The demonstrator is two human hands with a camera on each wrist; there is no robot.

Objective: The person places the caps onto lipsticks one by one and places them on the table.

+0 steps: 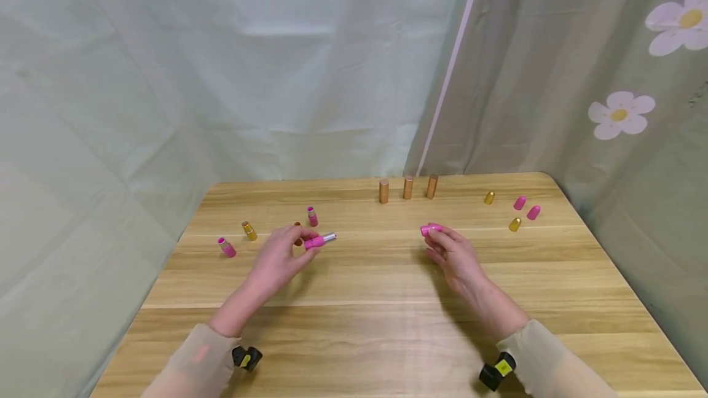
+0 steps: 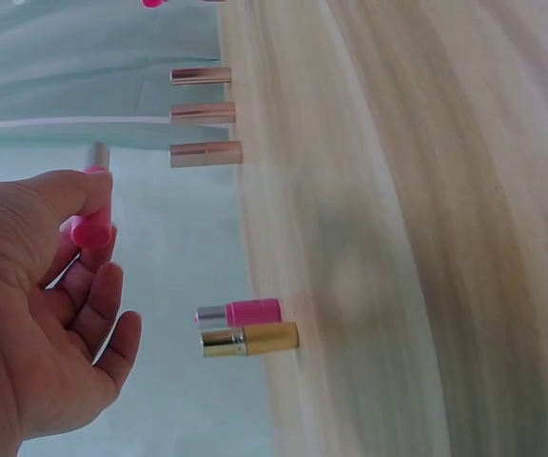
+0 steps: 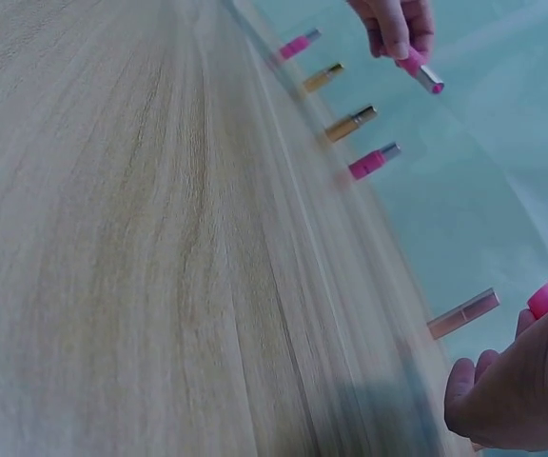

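Observation:
My left hand (image 1: 279,265) pinches an uncapped pink lipstick tube (image 1: 314,242) between thumb and fingers, its silver collar pointing right. The tube is held above the table and tilts sideways. In my right hand (image 1: 458,258) is a pink lipstick cap (image 1: 429,230), gripped at the fingertips with its end facing left. A wide gap separates cap and tube. Around the left hand stand uncapped pink tubes (image 1: 227,247) and gold tubes (image 1: 249,231); one gold tube (image 1: 298,235) is partly hidden behind the fingers. The left wrist view shows the held tube (image 2: 93,224) up close.
Three copper lipsticks (image 1: 408,188) stand in a row at the back of the wooden table (image 1: 376,324). At the right are two gold caps (image 1: 515,224) and two pink caps (image 1: 533,212). A pale curtain (image 1: 310,78) hangs behind the table.

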